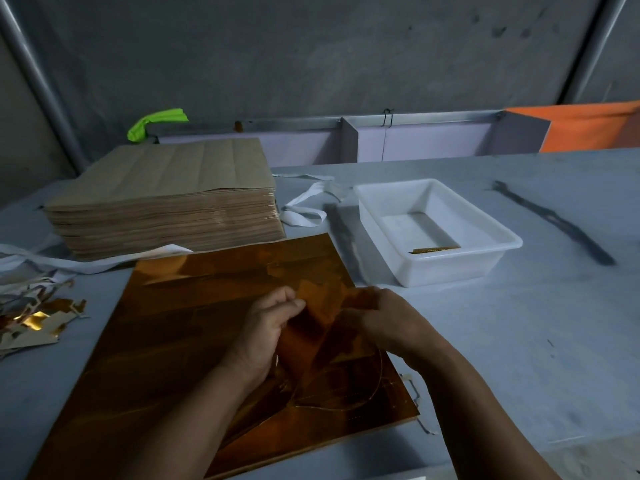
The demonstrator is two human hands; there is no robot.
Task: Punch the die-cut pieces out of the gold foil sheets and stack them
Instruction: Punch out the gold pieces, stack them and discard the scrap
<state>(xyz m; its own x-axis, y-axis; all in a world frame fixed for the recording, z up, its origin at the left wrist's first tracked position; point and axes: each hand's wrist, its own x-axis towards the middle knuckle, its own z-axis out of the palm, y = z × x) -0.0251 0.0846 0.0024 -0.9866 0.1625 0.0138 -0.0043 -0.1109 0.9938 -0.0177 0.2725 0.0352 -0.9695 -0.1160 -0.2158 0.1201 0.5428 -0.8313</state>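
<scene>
On the grey table [519, 323], the left hand [266, 327] and the blurred right hand [384, 320] each clamp their grip on a gold foil piece [311, 323] over the flat gold foil sheet [194, 334]; its outline is unclear.

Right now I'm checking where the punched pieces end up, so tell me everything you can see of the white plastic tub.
The white plastic tub is a shallow rectangular bin of smooth plastic with a flared rim and rounded corners. It stands upright and open on the grey table, to the right of the gold foil sheet. A few thin gold pieces lie flat at its near end; otherwise its floor is bare. The left hand and right hand are apart from it.
</scene>
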